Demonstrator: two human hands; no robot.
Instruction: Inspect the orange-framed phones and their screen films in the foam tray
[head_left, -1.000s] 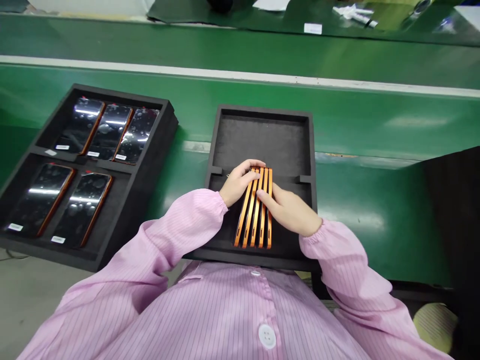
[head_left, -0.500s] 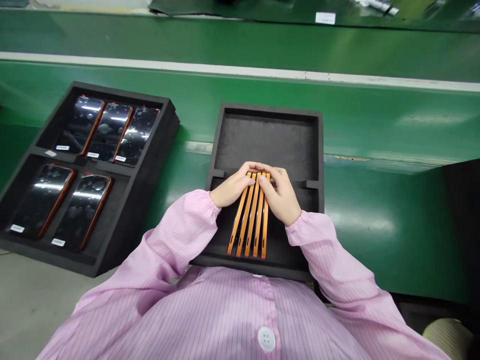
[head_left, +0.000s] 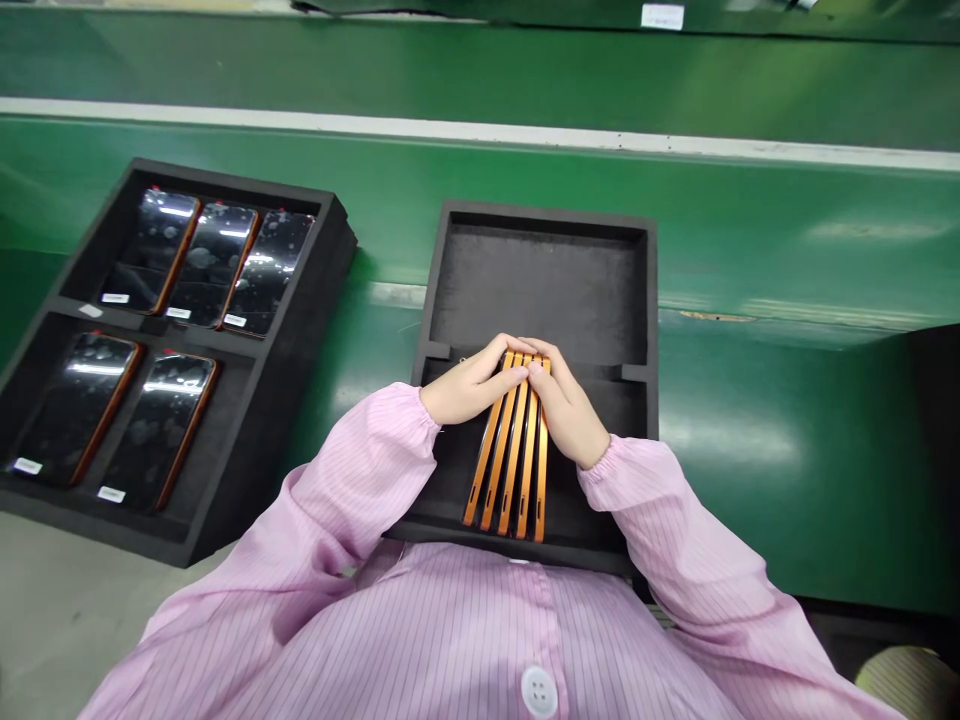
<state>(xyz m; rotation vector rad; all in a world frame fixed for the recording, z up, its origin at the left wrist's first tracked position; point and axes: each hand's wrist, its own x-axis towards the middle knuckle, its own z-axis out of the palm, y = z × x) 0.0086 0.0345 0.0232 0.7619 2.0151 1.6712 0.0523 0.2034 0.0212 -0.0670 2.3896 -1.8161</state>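
We hold a pack of phones [head_left: 511, 462] on edge in a black foam tray [head_left: 540, 262].

Our left hand [head_left: 466, 385] and right hand [head_left: 571, 408] grasp the pack of phones from either side, fingers curled over its far end. The orange rims face up, and the pack stands in the tray's near compartment; the far compartment shows bare foam. To the left, on the green belt [head_left: 750, 250], a second tray [head_left: 300, 330] holds five glossy phones face up, three in the far compartment and two in the near. Each carries a small white sticker [head_left: 111, 494] whose writing is too small for us to read. The white tag [head_left: 663, 15] at the top edge is also illegible.
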